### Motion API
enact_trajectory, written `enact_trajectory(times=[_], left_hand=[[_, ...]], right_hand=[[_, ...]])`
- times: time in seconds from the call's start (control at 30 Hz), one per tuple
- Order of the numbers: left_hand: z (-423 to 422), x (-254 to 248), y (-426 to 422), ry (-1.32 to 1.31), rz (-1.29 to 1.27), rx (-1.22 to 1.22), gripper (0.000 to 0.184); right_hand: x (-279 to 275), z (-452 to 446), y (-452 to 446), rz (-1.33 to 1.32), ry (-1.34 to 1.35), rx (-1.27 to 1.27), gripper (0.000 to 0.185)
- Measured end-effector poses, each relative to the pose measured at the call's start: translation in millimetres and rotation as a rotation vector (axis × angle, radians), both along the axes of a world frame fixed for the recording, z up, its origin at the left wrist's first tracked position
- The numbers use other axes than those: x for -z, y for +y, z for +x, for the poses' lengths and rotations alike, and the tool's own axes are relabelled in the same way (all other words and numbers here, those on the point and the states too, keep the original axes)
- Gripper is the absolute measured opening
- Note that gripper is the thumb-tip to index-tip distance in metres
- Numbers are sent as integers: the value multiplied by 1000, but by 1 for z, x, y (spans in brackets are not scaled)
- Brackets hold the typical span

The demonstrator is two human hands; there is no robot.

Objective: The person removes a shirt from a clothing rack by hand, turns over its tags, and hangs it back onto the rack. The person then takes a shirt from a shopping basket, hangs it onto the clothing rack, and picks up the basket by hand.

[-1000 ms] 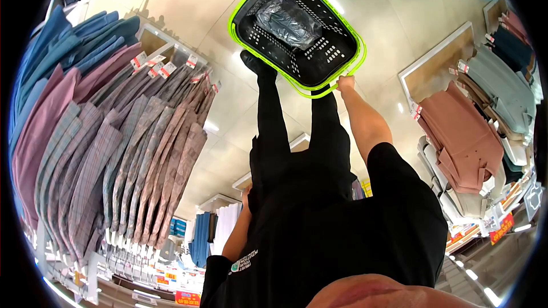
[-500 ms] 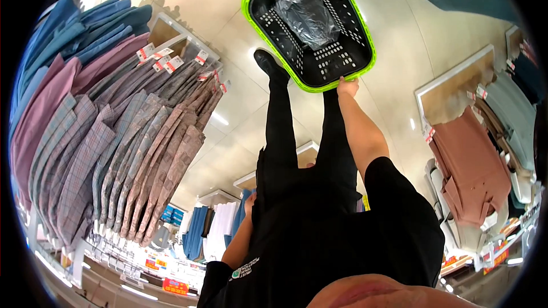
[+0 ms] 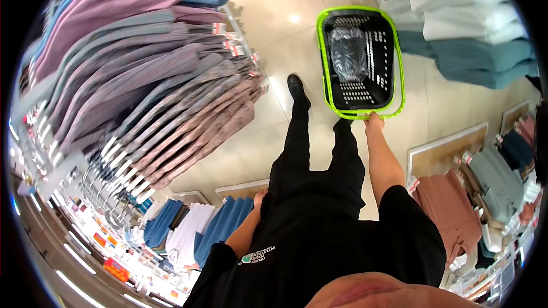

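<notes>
My right hand (image 3: 374, 120) is closed on the near end of a shopping basket (image 3: 388, 94), where its bright green rim and handle meet. Black perforated walls make up the basket, which hangs in front of my right leg. Inside lies a crumpled, dark translucent plastic package (image 3: 349, 54). My left hand (image 3: 260, 198) hangs low beside my left hip, partly hidden by black clothing, and its fingers cannot be made out.
Close on the left is a rack of patterned shirts (image 3: 188, 137) with price tags. White and teal garments (image 3: 474, 51) hang at the upper right, near the basket. Brown-pink garments (image 3: 451, 211) are at the lower right, blue ones (image 3: 225, 225) at the lower left. Tiled floor (image 3: 262, 154) shows between.
The view has turned and shifted, so the basket appears further right and lower. White garments have come into view at the upper right. My right hand still holds the basket.
</notes>
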State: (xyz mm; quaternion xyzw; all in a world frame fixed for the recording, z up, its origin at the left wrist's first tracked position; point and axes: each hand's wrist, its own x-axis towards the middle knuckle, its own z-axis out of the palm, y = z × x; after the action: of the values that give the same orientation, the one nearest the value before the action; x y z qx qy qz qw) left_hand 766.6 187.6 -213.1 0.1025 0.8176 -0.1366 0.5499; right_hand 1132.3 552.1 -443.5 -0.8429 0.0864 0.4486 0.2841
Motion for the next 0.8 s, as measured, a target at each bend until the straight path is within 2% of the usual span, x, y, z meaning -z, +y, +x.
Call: enact_trajectory(times=[0.07, 0.13, 0.17, 0.27, 0.33, 0.37, 0.43, 0.47, 0.53, 0.57, 0.63, 0.67, 0.73, 0.77, 0.8], left_hand=[[-4, 0, 9, 6, 11, -123, 50], [-18, 16, 2, -30, 157, 31, 49], [-25, 19, 8, -32, 184, 21, 49], [-51, 22, 29, 7, 228, -104, 49], [-68, 19, 52, -19, 252, -283, 45], [-75, 10, 67, -17, 265, -298, 45], [-86, -9, 100, -36, 218, -505, 42], [-90, 11, 93, -43, 231, -500, 42], [-88, 71, 59, -12, 482, -716, 44], [-92, 57, 75, -22, 490, -718, 44], [-93, 6, 119, -66, 414, -561, 42], [-90, 15, 114, -71, 424, -573, 42], [-90, 59, 105, -49, 527, -302, 42], [-90, 54, 116, -49, 535, -309, 42], [-91, 46, 127, -44, 441, 40, 43]], right_hand=[[-19, -4, 9, 135, 8, 26, 19], [-41, -5, 27, 267, 9, 64, 14], [-57, -11, 43, 334, 14, 116, 9], [-99, -36, 91, 483, 2, 174, 8], [-122, -52, 128, 533, 9, 161, 7], [-134, -62, 144, 577, 27, 174, 6], [-150, -77, 176, 614, 33, 191, 7], [-155, -85, 195, 608, 30, 215, 8], [-170, -101, 223, 600, 32, 234, 11], [-176, -110, 236, 604, 43, 224, 12], [-175, -119, 258, 627, 86, 245, 13], [-177, -125, 268, 633, 76, 253, 12], [-192, -142, 301, 664, 78, 257, 11], [-203, -150, 313, 674, 86, 217, 10], [-210, -155, 323, 678, 93, 180, 9]])
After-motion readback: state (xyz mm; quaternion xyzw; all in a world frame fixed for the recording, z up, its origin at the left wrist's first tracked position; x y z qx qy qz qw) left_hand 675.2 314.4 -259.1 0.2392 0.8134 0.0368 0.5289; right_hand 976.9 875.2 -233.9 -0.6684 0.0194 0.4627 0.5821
